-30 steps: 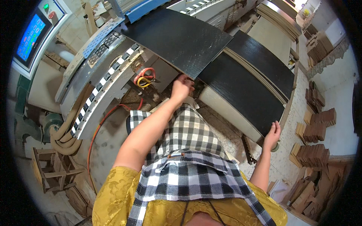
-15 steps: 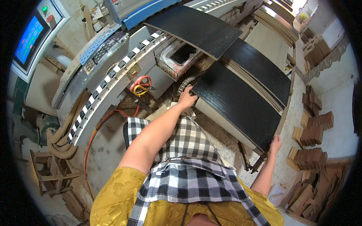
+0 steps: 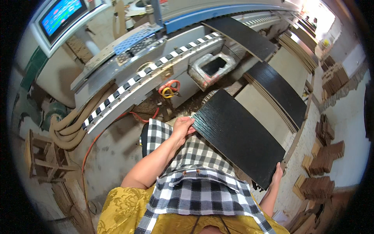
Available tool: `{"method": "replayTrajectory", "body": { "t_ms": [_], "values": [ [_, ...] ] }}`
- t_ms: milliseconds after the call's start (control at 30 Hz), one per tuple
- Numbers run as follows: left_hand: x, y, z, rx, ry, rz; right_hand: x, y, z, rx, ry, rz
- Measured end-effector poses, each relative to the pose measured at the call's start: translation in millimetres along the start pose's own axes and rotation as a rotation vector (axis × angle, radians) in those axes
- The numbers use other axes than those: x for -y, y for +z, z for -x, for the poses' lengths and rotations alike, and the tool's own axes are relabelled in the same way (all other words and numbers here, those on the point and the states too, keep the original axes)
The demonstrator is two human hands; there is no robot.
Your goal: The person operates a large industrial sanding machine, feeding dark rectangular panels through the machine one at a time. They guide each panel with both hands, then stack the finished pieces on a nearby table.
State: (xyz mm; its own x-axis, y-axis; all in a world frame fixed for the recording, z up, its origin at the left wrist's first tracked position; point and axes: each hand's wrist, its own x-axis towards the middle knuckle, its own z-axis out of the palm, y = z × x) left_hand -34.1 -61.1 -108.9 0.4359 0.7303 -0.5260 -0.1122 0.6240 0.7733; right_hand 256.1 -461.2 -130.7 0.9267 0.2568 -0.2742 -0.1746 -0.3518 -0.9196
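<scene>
A black wood-grain panel is held across my front, raised off a pale stack of boards. My left hand pinches its near left corner, thumb on the top face and fingers underneath. At the opposite short end, my right hand grips the edge, its fingers partly hidden by the panel. Just beyond lies a second black panel on a stack of boards. Farther off, another black panel sticks out from the machine's black-and-white roller track.
A control screen stands at the far left. Scissors with red and yellow handles hang on the machine, beside a plastic-lined basket. An orange hose trails over the floor. Brown board stacks line the right wall.
The near black panel has come off its stack and moved toward me, baring the pale board below. Both hands moved with it. The far panel has advanced along the machine, away from me.
</scene>
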Motion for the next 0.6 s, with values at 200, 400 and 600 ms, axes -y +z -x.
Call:
{"method": "replayTrajectory", "body": {
  "t_ms": [200,400,600],
  "values": [
    [-78,-20,63,-0.048,0.271,0.035,52,67,6,0.134,-0.145,-0.237],
    [-99,-28,83,-0.042,0.421,0.065,123,146,37,0.287,-0.184,-0.359],
    [-109,-64,101,-0.044,0.453,0.212,158,219,107,0.629,-0.072,-0.577]
  ]
}}
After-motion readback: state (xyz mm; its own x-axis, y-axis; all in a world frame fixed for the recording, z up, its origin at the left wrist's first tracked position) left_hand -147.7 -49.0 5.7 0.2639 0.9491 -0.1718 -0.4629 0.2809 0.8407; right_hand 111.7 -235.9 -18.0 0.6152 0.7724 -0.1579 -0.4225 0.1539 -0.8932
